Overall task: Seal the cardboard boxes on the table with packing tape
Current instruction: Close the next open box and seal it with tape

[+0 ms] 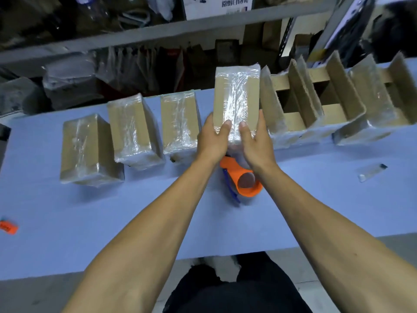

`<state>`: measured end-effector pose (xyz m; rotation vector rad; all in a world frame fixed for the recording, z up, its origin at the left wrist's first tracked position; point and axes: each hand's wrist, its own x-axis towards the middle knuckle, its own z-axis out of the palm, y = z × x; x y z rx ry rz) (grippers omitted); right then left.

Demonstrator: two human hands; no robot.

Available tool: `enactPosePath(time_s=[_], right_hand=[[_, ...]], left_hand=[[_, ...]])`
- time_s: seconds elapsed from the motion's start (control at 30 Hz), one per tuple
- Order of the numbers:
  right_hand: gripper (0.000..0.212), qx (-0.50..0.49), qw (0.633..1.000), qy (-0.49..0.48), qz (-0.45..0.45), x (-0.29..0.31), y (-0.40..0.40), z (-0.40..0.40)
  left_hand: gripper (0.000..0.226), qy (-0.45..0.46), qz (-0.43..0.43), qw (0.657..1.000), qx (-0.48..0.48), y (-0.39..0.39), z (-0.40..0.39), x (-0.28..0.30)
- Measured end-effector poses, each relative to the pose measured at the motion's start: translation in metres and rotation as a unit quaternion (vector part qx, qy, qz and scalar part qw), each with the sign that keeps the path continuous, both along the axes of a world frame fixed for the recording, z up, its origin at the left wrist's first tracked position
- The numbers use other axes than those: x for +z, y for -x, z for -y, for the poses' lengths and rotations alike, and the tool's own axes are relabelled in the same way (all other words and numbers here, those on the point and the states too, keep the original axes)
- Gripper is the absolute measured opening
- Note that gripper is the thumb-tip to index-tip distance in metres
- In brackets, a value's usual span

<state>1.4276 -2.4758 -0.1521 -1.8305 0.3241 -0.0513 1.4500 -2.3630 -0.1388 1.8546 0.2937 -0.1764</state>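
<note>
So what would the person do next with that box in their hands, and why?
Probably set the held box down beside the three taped boxes on the left. Both hands, left hand and right hand, hold it, tape already shines across its top, and open boxes wait on the right.

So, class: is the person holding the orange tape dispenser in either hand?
No: the orange tape dispenser lies on the blue table between the wrists, while the left hand and right hand both hold the taped box.
</note>
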Motion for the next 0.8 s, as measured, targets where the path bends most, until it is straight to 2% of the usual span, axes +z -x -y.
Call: enactPosePath(time_s=[0.13,0.33,0.47,0.6,0.73,0.8], right_hand=[[0.036,-0.027,0.998,0.018,0.049,0.027,0.028,-0.018],[0.063,-0.046,0.996,0.05,0.059,0.048,0.074,-0.062],[0.063,-0.05,0.995,0.036,0.072,0.056,0.096,-0.084],[0.063,-0.02,0.999,0.017,0.031,0.052,0.111,-0.098],[0.047,-0.023,0.999,0.007,0.026,0.045,0.127,-0.112],[0.049,-0.034,0.999,-0.006,0.017,0.042,0.135,-0.117]], left_hand=[[0.03,0.028,0.04,0.999,-0.016,0.027,-0.019,0.027],[0.034,0.07,0.08,0.994,-0.034,0.072,-0.065,0.046],[0.032,0.087,0.087,0.992,-0.04,0.09,-0.086,0.055],[0.032,0.092,0.068,0.993,-0.025,0.106,-0.105,0.053],[0.033,0.097,0.047,0.994,-0.027,0.122,-0.125,0.044],[0.035,0.08,0.043,0.995,-0.041,0.127,-0.131,0.041]])
